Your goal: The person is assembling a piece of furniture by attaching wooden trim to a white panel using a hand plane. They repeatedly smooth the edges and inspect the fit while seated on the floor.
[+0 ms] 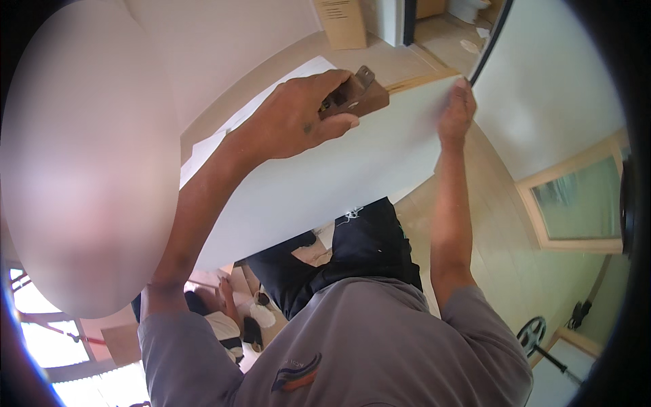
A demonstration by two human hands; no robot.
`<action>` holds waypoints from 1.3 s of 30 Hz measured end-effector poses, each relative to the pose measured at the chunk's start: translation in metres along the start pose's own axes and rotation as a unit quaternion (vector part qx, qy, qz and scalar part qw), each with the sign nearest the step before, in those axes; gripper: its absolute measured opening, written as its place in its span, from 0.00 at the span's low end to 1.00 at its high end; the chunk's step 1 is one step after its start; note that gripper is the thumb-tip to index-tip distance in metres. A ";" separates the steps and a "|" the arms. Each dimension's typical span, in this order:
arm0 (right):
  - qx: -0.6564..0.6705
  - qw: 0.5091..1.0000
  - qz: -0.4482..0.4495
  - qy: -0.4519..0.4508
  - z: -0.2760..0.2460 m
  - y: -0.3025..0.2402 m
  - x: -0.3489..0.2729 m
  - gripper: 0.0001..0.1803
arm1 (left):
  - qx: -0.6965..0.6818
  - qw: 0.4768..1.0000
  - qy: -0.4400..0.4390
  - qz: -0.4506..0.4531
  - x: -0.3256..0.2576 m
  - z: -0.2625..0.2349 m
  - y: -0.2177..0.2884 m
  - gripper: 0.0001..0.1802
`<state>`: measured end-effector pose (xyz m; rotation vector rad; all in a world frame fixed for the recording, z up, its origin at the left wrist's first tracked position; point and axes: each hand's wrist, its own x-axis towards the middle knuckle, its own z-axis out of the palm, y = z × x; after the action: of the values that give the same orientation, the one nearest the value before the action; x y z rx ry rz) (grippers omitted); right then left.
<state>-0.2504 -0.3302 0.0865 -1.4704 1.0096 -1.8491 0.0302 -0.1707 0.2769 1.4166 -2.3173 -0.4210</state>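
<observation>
A wooden hand plane (371, 100) is gripped in my left hand (288, 117), thumb on its near side and fingers over its far side. The plane sits at the top edge of a large white panel (325, 180), where a strip of bare wood shows. Whether its sole touches the edge cannot be made out. At the panel's right end my right hand (457, 115) is closed around the corner, thumb upward. The panel stands on edge, tilted, in front of my legs and hides most of what lies behind it.
A cardboard box (342, 24) leans by the far wall, left of a doorway showing a toilet (468, 8). To the right is a wood-framed glass pane (576, 200). A spoked black wheel (531, 336) stands lower right. Another person's arm (229, 298) shows lower left.
</observation>
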 end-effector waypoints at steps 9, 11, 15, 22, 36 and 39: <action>0.115 0.993 0.006 0.031 0.008 0.016 0.003 0.23 | 0.020 0.992 0.019 -0.119 -0.132 -0.053 -0.018 0.39; 0.136 0.990 0.032 0.011 0.003 0.011 0.000 0.22 | 0.022 0.987 0.022 -0.158 -0.157 -0.058 -0.022 0.40; 0.152 0.988 0.022 0.026 -0.002 0.006 0.005 0.19 | 0.038 0.970 0.048 -0.236 -0.263 -0.095 -0.050 0.41; 0.219 0.959 0.170 0.066 0.005 -0.038 0.029 0.21 | -0.047 0.948 0.121 -0.289 -0.273 -0.107 -0.041 0.40; 0.094 0.980 0.136 0.113 0.028 -0.045 0.021 0.26 | -0.092 0.993 0.024 0.074 0.083 0.034 0.015 0.37; -0.044 0.992 0.064 0.098 0.002 0.010 0.038 0.26 | -0.036 0.995 0.028 0.084 0.075 0.035 0.019 0.33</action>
<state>-0.2576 -0.3668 0.0992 -1.2584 1.2635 -1.9043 -0.0321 -0.2281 0.2673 1.1732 -2.3285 -0.4054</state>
